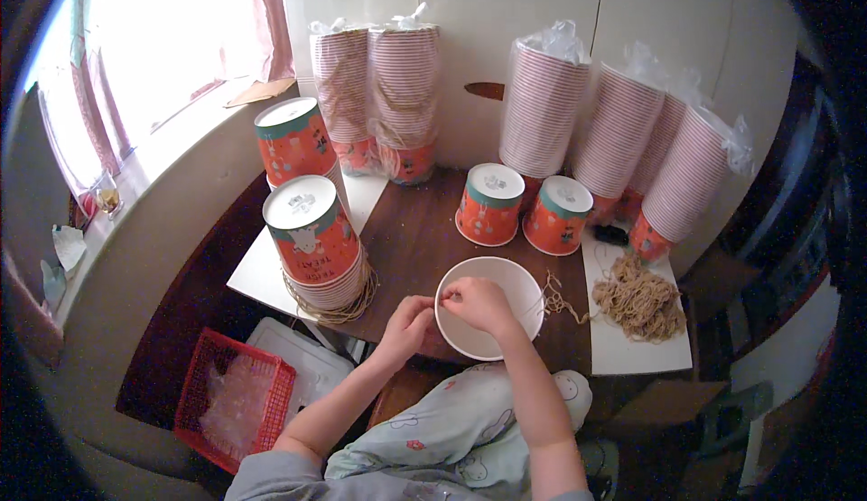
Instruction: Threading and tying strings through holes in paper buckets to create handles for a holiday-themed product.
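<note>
A paper bucket [518,295] with a white inside stands mouth up at the table's front edge, before my lap. My right hand [479,304] reaches over its mouth, fingertips pinched together just inside the left wall. What lies between those fingertips is too small to make out. Outside that same wall, my left hand [411,327] is closed, its thumb and fingertips against the bucket by the rim. Thin beige string [562,300] crosses the bucket's right rim and trails over the table. Further right, a tangled heap of the same string [639,299] lies on a white board.
Two upturned orange buckets [490,205] stand behind the open one. At left, an upturned bucket stack [316,243] has loops of string around its base. Plastic-wrapped bucket stacks [545,108] line the wall. A red basket [237,393] with clear plastic sits low at left.
</note>
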The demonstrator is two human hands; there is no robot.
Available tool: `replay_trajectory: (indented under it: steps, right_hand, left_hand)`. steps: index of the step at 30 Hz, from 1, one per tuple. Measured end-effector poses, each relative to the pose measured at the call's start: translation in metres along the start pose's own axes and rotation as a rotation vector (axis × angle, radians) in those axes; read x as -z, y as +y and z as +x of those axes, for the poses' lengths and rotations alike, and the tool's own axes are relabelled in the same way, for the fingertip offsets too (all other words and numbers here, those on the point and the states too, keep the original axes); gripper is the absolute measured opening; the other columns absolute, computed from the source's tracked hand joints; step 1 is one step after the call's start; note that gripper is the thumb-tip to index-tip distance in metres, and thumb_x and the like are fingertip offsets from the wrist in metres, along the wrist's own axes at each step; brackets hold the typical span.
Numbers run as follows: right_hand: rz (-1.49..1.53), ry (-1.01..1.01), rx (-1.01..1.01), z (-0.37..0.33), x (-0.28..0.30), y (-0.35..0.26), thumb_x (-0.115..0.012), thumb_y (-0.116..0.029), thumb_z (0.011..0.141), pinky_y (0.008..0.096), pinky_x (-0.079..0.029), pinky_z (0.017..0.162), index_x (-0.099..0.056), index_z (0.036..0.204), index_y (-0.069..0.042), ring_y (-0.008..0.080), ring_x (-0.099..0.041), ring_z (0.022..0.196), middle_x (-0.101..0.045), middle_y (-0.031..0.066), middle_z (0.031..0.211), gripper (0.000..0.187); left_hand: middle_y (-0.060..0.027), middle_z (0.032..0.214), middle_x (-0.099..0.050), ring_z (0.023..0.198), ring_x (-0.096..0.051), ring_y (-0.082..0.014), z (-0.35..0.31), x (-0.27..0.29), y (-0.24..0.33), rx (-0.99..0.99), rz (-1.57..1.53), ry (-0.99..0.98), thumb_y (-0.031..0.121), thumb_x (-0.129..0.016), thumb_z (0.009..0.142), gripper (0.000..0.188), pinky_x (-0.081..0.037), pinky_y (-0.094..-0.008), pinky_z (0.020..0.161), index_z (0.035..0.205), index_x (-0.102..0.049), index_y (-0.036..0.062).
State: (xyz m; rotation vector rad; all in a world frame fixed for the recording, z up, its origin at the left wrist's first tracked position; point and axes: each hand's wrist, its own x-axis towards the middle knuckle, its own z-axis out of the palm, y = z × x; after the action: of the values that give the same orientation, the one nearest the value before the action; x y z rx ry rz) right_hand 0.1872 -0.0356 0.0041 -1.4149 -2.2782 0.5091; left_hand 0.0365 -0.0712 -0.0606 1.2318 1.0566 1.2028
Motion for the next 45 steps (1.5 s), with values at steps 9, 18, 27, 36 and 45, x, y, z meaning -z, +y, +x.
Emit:
replay_trajectory:
  steps: [9, 18, 27, 36, 45]
  right_hand:
    - [0.036, 0.009, 0.013, 0.001, 0.001, 0.002, -0.059, -0.023, 0.070, 0.0370, -0.046, 0.065, -0.066, 0.079, -0.013, 0.0257, -0.059, 0.071, -0.062, 0.0090, 0.076, 0.016]
    - [0.004, -0.058, 0.008, -0.001, 0.009, 0.010, -0.059, -0.026, 0.070, 0.0378, -0.046, 0.068, -0.062, 0.088, -0.014, 0.0266, -0.059, 0.075, -0.062, 0.0089, 0.081, 0.022]
    - [0.147, -0.123, 0.021, -0.001, 0.022, 0.019, -0.056, -0.022, 0.073, 0.0350, -0.046, 0.066, -0.054, 0.091, -0.008, 0.0244, -0.059, 0.073, -0.060, 0.0097, 0.078, 0.024]
    - [0.564, -0.121, 0.235, -0.006, 0.034, 0.013, -0.051, -0.006, 0.075, 0.0274, -0.044, 0.066, -0.055, 0.087, -0.003, 0.0159, -0.056, 0.072, -0.058, 0.0064, 0.076, 0.013]
    - [0.509, 0.055, 0.348, -0.003, 0.036, 0.010, -0.046, 0.007, 0.066, 0.0255, -0.044, 0.065, -0.060, 0.074, 0.000, 0.0148, -0.055, 0.071, -0.058, 0.0075, 0.074, 0.018]
  left_hand:
    - [-0.0117, 0.081, -0.058, 0.075, -0.058, -0.0210, 0.014, 0.007, 0.021, -0.376, 0.693, 0.034, 0.007, -0.054, 0.076, 0.014, -0.046, -0.0296, 0.066, 0.088, -0.056, 0.0013]
    - [-0.0092, 0.081, -0.058, 0.073, -0.056, -0.0168, 0.024, 0.015, 0.020, -0.296, 0.398, 0.027, 0.005, -0.051, 0.076, 0.010, -0.044, -0.0269, 0.066, 0.083, -0.054, 0.0001]
    - [-0.0077, 0.076, -0.057, 0.072, -0.055, -0.0174, 0.026, 0.032, 0.069, -0.050, -0.492, -0.159, 0.008, -0.038, 0.083, 0.004, -0.043, -0.0280, 0.071, 0.084, -0.042, 0.0074]
    - [-0.0004, 0.070, -0.054, 0.061, -0.047, -0.0062, 0.048, 0.013, 0.065, -0.106, 0.299, -0.269, 0.012, -0.054, 0.079, 0.013, -0.040, -0.0207, 0.054, 0.083, -0.056, 0.0006]
    - [-0.0012, 0.072, -0.058, 0.067, -0.050, -0.0060, 0.033, 0.001, 0.080, 0.138, 0.188, -0.394, 0.011, -0.054, 0.077, 0.015, -0.040, -0.0195, 0.056, 0.082, -0.059, -0.0010]
